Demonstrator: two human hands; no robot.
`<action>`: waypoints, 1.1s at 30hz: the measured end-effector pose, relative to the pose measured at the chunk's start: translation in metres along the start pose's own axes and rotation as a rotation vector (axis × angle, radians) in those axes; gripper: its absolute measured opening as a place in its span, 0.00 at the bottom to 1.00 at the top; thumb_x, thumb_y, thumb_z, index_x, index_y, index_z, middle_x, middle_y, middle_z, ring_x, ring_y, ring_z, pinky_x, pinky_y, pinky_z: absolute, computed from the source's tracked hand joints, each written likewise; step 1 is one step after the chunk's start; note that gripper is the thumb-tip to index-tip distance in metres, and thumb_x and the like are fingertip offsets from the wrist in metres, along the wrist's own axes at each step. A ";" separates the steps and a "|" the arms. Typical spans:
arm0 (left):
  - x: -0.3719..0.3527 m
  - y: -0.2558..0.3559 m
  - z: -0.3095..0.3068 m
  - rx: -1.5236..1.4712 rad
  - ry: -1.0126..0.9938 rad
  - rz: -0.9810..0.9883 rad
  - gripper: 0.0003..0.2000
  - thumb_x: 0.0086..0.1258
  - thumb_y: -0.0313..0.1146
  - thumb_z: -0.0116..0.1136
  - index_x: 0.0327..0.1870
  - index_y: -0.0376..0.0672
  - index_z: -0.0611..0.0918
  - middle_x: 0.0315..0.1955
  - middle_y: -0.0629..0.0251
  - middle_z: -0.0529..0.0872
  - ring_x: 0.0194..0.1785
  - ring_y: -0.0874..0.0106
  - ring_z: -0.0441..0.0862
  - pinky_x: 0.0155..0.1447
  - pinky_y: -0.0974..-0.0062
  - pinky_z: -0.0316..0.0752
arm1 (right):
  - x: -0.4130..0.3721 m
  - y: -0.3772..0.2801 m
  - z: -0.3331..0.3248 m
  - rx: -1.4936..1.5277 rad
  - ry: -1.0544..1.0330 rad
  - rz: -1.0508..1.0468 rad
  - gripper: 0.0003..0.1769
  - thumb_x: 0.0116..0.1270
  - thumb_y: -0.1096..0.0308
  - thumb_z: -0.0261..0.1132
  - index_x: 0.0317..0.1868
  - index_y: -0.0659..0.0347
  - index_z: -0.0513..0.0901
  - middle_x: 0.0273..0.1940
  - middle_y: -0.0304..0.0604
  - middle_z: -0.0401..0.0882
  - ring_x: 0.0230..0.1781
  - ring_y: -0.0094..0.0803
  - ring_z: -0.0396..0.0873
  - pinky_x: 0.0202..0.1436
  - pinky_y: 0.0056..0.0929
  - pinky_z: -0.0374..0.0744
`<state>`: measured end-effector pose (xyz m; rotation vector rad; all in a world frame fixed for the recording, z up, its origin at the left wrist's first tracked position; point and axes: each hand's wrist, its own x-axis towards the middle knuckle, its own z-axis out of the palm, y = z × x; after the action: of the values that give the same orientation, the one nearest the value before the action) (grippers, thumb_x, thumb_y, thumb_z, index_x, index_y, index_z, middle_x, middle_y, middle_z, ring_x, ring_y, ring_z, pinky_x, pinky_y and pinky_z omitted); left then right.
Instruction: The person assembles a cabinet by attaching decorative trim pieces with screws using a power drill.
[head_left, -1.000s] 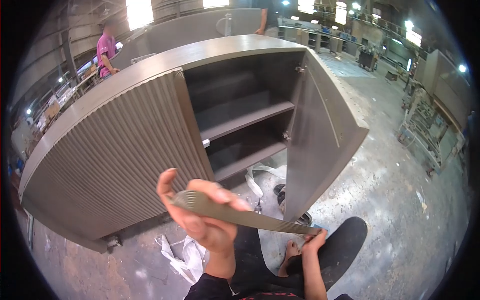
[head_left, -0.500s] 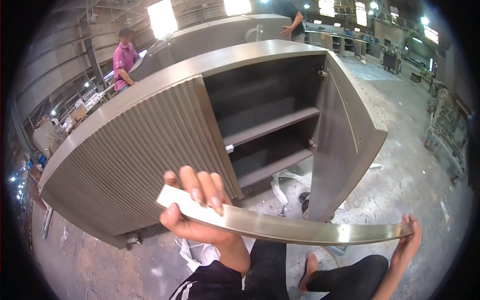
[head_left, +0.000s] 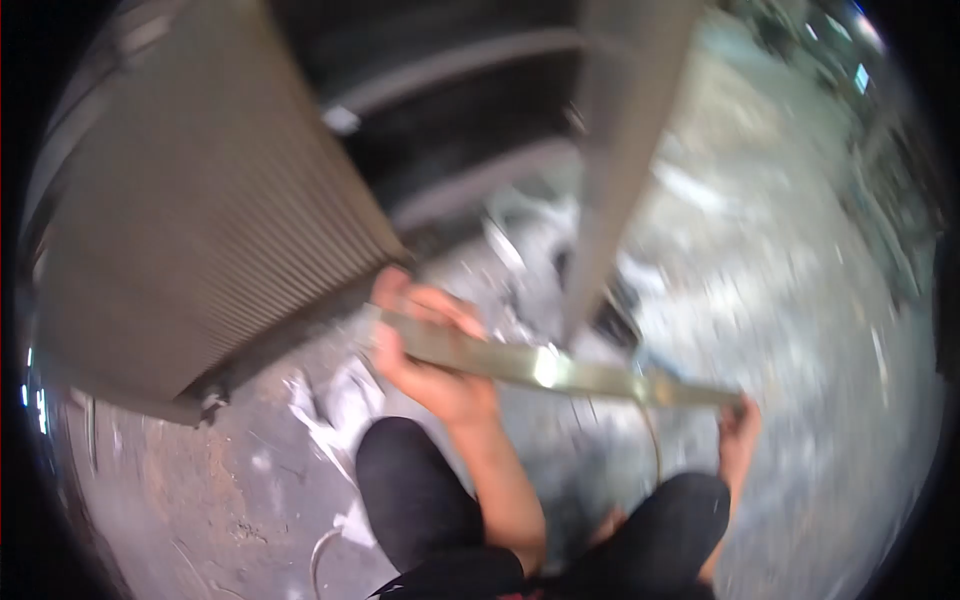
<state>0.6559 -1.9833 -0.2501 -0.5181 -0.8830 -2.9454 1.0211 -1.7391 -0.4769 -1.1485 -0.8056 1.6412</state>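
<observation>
The whole view is blurred. The cabinet (head_left: pixel 200 230) and its open door (head_left: pixel 620 150) are cut off at the top edge. The scraps (head_left: pixel 330 400) on the floor are too smeared to identify. The left hand (head_left: pixel 430 360) covers the left end of the strip (head_left: pixel 560 370). The right hand (head_left: pixel 738 430) is at the right end, its grip unclear.

Grey-brown ribbed cabinet front (head_left: pixel 190 210), shiny pale-gold strip (head_left: pixel 560 368), mottled grey floor (head_left: pixel 800 300), black trousers (head_left: pixel 420 490).

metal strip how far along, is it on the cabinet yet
Done: the cabinet has its ribbed front and shelves in, door open. In hand: the left hand and right hand hold the metal strip by its ends, clear of the cabinet. Left: the strip is not yet fitted.
</observation>
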 end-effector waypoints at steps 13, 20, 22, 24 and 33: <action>-0.099 -0.075 -0.253 0.664 0.508 -0.551 0.15 0.79 0.34 0.39 0.52 0.29 0.72 0.43 0.44 0.84 0.44 0.56 0.85 0.52 0.59 0.83 | -0.078 0.090 -0.098 -0.214 0.164 0.266 0.22 0.64 0.73 0.63 0.58 0.66 0.72 0.32 0.42 0.79 0.19 0.27 0.73 0.20 0.26 0.71; -0.137 -0.130 -0.230 0.619 0.416 -0.772 0.21 0.83 0.44 0.32 0.60 0.31 0.62 0.41 0.38 0.81 0.42 0.50 0.85 0.45 0.52 0.86 | -0.099 0.102 -0.158 -0.346 0.361 0.179 0.19 0.63 0.63 0.69 0.50 0.63 0.75 0.34 0.42 0.80 0.23 0.27 0.75 0.23 0.27 0.73; -0.150 -0.149 -0.221 0.575 0.475 -0.742 0.24 0.83 0.47 0.33 0.61 0.31 0.62 0.42 0.38 0.79 0.41 0.49 0.84 0.46 0.50 0.86 | -0.103 0.102 -0.191 -0.623 0.354 0.116 0.19 0.63 0.59 0.69 0.47 0.63 0.77 0.36 0.44 0.81 0.25 0.30 0.77 0.26 0.29 0.74; -0.162 -0.160 -0.216 0.499 0.555 -0.734 0.26 0.82 0.50 0.34 0.63 0.31 0.61 0.45 0.38 0.77 0.41 0.48 0.83 0.46 0.47 0.85 | -0.114 0.099 -0.217 -0.924 0.306 0.050 0.21 0.63 0.54 0.69 0.45 0.63 0.79 0.38 0.47 0.82 0.29 0.35 0.78 0.32 0.32 0.76; -0.172 -0.183 -0.216 0.319 0.618 -0.956 0.27 0.81 0.53 0.37 0.65 0.35 0.63 0.49 0.42 0.75 0.46 0.50 0.81 0.50 0.46 0.84 | -0.173 0.033 -0.191 -1.903 -0.275 -0.513 0.43 0.55 0.38 0.68 0.65 0.56 0.73 0.63 0.47 0.71 0.66 0.46 0.67 0.67 0.53 0.61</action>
<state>0.7305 -1.9587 -0.5714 1.0569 -1.7779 -3.1506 1.2096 -1.9136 -0.5162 -1.5359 -2.7643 0.1689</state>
